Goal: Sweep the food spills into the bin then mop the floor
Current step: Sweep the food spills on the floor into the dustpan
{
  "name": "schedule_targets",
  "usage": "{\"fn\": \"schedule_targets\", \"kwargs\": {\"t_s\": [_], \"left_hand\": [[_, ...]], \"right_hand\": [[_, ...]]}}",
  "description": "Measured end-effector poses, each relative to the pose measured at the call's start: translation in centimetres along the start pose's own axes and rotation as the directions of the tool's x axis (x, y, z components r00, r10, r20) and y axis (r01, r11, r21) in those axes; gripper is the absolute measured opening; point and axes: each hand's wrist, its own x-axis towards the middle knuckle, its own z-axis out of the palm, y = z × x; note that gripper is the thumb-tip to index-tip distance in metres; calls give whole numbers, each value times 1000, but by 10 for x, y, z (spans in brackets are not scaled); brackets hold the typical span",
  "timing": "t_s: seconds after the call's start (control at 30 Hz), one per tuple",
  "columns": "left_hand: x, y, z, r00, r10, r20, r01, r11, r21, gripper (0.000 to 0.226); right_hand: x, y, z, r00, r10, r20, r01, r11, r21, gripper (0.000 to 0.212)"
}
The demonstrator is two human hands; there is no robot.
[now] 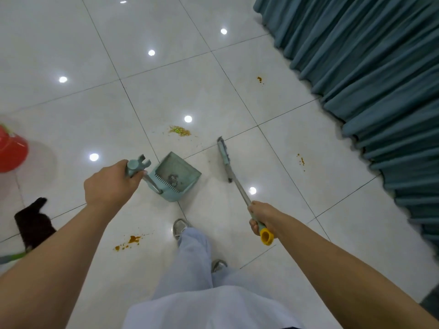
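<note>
My left hand [111,184] grips the top of the handle of a teal dustpan [177,176], which rests on the white tile floor [83,119] with some dark debris inside. In my right hand [260,218] is the grey, yellow-ended handle of a broom [224,154], whose head touches the floor just right of the dustpan. A pile of yellow-green crumbs [179,131] lies just beyond the dustpan's mouth. Orange sauce spills mark the floor near my left foot [131,242], at the right [301,160] and farther away [259,79].
A teal curtain [370,74] hangs along the right side. A red bucket [10,148] stands at the left edge. A black object [33,222] and a green-tipped pole [11,257] lie at the lower left. My feet are just behind the dustpan.
</note>
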Motion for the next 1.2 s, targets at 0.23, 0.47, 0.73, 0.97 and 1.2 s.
{"fn": "schedule_targets", "kwargs": {"t_s": [0.23, 0.47, 0.73, 0.97, 1.2], "left_hand": [[-60, 14, -3, 998, -15, -55, 14, 1000, -19, 40], [-88, 21, -7, 999, 22, -35, -22, 1000, -16, 40], [-78, 10, 2, 991, 131, 13, -131, 991, -10, 42], [-63, -7, 7, 971, 231, 67, -230, 973, -14, 40], [-53, -12, 3, 939, 317, 134, -317, 948, -24, 39]], "right_hand": [[-7, 89, -72, 998, -16, -68, 19, 999, 44, 28], [-14, 154, -98, 988, 110, -111, -93, 985, 147, 17], [-22, 196, -40, 958, 276, -82, -240, 923, 302, 22], [-41, 178, 46, 967, 250, 58, -254, 904, 344, 23], [-53, 173, 53, 976, 206, 75, -218, 877, 428, 27]]}}
